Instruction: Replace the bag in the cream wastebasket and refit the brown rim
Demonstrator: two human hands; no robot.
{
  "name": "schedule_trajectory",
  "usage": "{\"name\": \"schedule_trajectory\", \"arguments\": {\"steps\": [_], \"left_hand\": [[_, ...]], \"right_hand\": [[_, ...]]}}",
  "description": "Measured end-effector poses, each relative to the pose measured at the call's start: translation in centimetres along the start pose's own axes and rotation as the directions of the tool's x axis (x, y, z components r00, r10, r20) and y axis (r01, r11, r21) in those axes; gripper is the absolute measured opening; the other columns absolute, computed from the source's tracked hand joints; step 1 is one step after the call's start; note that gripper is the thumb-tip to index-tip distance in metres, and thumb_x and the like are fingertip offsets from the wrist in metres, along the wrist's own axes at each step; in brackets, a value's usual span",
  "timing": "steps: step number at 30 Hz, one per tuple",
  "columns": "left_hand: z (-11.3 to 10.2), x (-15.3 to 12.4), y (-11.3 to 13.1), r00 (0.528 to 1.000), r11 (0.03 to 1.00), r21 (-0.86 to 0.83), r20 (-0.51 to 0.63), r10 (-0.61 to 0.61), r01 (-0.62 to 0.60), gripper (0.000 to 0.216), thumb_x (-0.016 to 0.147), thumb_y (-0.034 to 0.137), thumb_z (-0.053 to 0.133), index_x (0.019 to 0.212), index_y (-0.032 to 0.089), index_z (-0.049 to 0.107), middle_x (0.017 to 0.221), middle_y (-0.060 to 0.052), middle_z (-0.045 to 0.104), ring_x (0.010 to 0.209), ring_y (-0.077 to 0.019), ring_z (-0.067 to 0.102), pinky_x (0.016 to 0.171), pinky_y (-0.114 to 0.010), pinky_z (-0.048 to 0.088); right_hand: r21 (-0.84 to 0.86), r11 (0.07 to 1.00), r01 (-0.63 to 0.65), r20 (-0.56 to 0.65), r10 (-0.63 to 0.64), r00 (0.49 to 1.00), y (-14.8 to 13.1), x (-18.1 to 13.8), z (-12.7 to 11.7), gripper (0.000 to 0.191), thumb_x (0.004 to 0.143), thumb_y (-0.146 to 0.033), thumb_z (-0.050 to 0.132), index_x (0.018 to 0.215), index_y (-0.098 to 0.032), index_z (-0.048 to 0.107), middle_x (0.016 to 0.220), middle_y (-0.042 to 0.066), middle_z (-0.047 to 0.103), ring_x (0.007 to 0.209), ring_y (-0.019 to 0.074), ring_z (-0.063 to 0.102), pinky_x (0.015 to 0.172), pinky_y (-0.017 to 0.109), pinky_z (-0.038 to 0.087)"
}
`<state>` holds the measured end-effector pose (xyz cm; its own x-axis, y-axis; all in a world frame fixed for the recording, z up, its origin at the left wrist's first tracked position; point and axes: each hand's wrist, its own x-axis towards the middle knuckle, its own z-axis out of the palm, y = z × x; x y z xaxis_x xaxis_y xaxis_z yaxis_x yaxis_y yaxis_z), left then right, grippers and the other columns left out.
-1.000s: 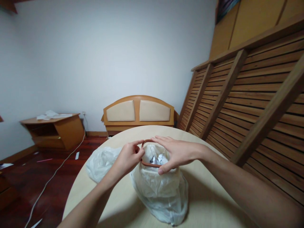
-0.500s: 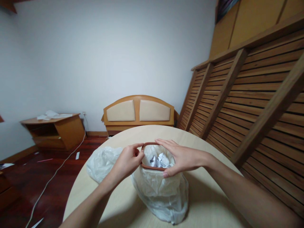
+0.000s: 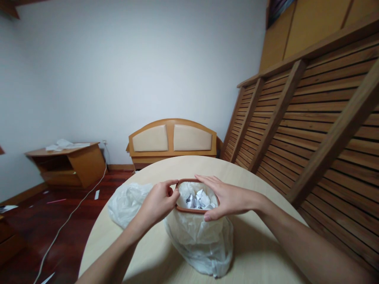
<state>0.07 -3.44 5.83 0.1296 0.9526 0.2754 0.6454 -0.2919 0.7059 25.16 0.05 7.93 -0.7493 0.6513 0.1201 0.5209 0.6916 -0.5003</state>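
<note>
A small trash bin with a brown rim stands on the table, lined with a whitish translucent plastic bag that hangs loosely down its outside. Crumpled paper lies inside. My left hand pinches the rim's left end between thumb and index finger, the other fingers curled in. Around the right end of the rim goes my right hand, thumb on the near side and fingers stretched along the far side. Left of the bin, partly behind my left hand, is another crumpled plastic bag.
The round pale table fills the foreground. Behind it stands a headboard. Slatted wooden panels lean at the right. At the left are a low cabinet with papers on top, and a white cable across the dark floor.
The bag's loose lower part has shifted slightly up and left. Both hands keep nearly the same places at the rim.
</note>
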Motion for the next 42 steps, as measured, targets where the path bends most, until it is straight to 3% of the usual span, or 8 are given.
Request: {"name": "schedule_trajectory", "arguments": {"steps": [8,15,21,27,29,32,35,42], "left_hand": [[0.0,-0.3,0.2,0.999,0.992,0.126,-0.025,0.022,-0.019,0.041,0.088,0.032,0.052,0.123,0.017,0.067,0.071,-0.004,0.069,0.063,-0.0194,0.063,0.059,-0.029,0.042],[0.8,-0.3,-1.3,0.990,0.987,0.107,-0.067,0.127,-0.119,0.046,0.082,0.020,0.054,0.128,0.015,0.061,0.127,-0.013,0.065,0.104,-0.0246,0.066,0.093,-0.037,0.052],[0.8,-0.3,-1.8,0.996,0.995,0.054,0.020,0.088,-0.089,0.048,0.087,0.021,0.051,0.134,0.015,0.058,0.131,-0.013,0.066,0.117,-0.0268,0.063,0.105,-0.044,0.048],[0.8,-0.3,-2.6,0.978,0.977,0.054,0.000,0.207,-0.207,0.043,0.093,0.028,0.048,0.133,0.017,0.056,0.138,-0.014,0.060,0.127,-0.0284,0.057,0.112,-0.051,0.043],[0.4,-0.6,-2.5,0.950,0.946,0.111,-0.043,0.310,-0.304,0.046,0.095,0.035,0.050,0.137,0.017,0.052,0.148,-0.016,0.050,0.137,-0.0302,0.047,0.116,-0.055,0.037],[0.0,-1.1,-1.9,0.834,0.823,0.136,0.106,0.541,-0.551,0.052,0.093,0.043,0.059,0.139,0.022,0.049,0.157,-0.013,0.038,0.146,-0.0302,0.035,0.119,-0.054,0.034],[0.7,-0.4,-1.9,0.743,0.729,0.153,0.208,0.636,-0.667,0.032,0.093,0.038,0.061,0.122,0.023,0.059,0.149,-0.010,0.049,0.145,-0.0292,0.035,0.119,-0.052,0.035],[3.9,7.2,-5.3,0.786,0.753,0.332,-0.052,0.616,-0.568,0.012,0.094,0.031,0.061,0.098,0.020,0.063,0.109,-0.010,0.069,0.116,-0.0277,0.058,0.104,-0.046,0.047]], "right_hand": [[-0.009,1.000,-0.007,0.010,0.007,1.000,0.9,-0.2,1.0,0.131,0.064,-0.075,0.076,0.160,-0.009,0.015,0.165,0.021,0.017,0.152,0.0370,0.015,0.124,0.056,0.016],[-0.047,0.997,0.056,-0.029,-0.058,0.998,0.9,-0.4,1.5,0.121,0.067,-0.072,0.075,0.158,-0.012,0.022,0.162,0.020,0.025,0.150,0.0355,0.021,0.123,0.055,0.020],[-0.106,0.994,0.003,-0.003,-0.003,1.000,0.2,-0.3,1.2,0.121,0.068,-0.073,0.074,0.158,-0.009,0.024,0.162,0.021,0.025,0.150,0.0361,0.022,0.123,0.054,0.021],[-0.116,0.993,0.001,-0.061,-0.008,0.998,0.2,-0.3,2.0,0.122,0.067,-0.072,0.075,0.159,-0.011,0.022,0.162,0.021,0.026,0.149,0.0373,0.025,0.122,0.056,0.022],[-0.100,0.995,0.029,-0.137,-0.043,0.990,0.7,-0.4,2.7,0.120,0.067,-0.074,0.074,0.159,-0.015,0.024,0.161,0.019,0.030,0.148,0.0371,0.028,0.121,0.056,0.025],[-0.073,0.995,0.072,-0.262,-0.089,0.961,2.0,-0.7,3.8,0.116,0.068,-0.075,0.072,0.158,-0.019,0.025,0.161,0.017,0.032,0.148,0.0358,0.029,0.121,0.055,0.026],[-0.060,0.998,0.036,-0.356,-0.055,0.933,4.0,-0.7,4.8,0.111,0.077,-0.074,0.066,0.160,-0.021,0.017,0.165,0.015,0.022,0.152,0.0330,0.022,0.123,0.054,0.021],[-0.054,0.968,-0.246,-0.404,0.204,0.892,10.0,-0.8,7.4,0.095,0.094,-0.069,0.043,0.161,-0.018,-0.001,0.168,0.014,0.009,0.155,0.0262,0.010,0.126,0.049,0.017]]}}
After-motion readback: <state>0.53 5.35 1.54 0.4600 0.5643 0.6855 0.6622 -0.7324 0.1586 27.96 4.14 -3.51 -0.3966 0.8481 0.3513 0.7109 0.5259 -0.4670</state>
